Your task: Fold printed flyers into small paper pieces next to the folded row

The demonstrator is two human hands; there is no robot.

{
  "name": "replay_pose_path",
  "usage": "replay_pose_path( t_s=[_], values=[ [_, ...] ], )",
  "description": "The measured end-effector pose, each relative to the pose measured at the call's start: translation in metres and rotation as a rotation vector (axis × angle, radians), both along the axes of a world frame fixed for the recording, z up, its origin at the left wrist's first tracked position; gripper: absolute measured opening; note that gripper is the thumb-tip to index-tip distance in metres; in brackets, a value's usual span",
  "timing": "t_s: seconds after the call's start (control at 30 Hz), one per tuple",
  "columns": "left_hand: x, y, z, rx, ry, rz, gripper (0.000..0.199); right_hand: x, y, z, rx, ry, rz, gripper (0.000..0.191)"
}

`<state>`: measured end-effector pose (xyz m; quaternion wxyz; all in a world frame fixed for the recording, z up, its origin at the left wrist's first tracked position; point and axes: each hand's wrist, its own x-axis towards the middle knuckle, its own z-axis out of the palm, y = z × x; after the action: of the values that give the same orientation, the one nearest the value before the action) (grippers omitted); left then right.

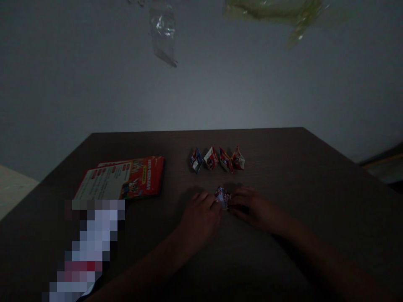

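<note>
A small piece of folded, printed paper [223, 198] lies low over the table between my two hands. From its left side my left hand [201, 214] grips it, fingers curled and pressed together. On the opposite edge, my right hand [252, 207] pinches it between thumb and fingers. Just beyond them stands a row of several folded paper pieces: a blue and white one [197, 160] at the left, a red and white one [210, 158], a red and blue one [226, 160], and a pale red one [238, 159] at the right.
A stack of red and white printed sheets [147, 176] lies left of my hands. Nearer, a pixelated whitish area [94, 239] hides what is there. The dark table [283, 155] meets a grey wall [201, 92] that has clear tape [163, 33] and yellowish tape [267, 10] on it.
</note>
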<state>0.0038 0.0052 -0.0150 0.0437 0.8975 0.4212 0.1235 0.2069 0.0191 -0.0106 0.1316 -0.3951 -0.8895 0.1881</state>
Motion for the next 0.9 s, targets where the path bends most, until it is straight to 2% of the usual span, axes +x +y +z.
replay_pose_path(
  t_s=[0.2, 0.57, 0.9],
  values=[
    [-0.002, 0.006, -0.002, -0.056, -0.079, 0.027, 0.017, -0.001, 0.002, -0.003, 0.007, -0.009, -0.045, 0.013],
    [0.000, 0.011, -0.004, -0.101, -0.053, 0.102, 0.019, -0.005, 0.003, -0.005, -0.004, 0.050, -0.104, 0.010],
    [0.002, 0.011, 0.000, -0.117, -0.039, 0.121, 0.019, -0.007, 0.007, -0.010, -0.042, 0.081, -0.256, 0.014]
  ],
)
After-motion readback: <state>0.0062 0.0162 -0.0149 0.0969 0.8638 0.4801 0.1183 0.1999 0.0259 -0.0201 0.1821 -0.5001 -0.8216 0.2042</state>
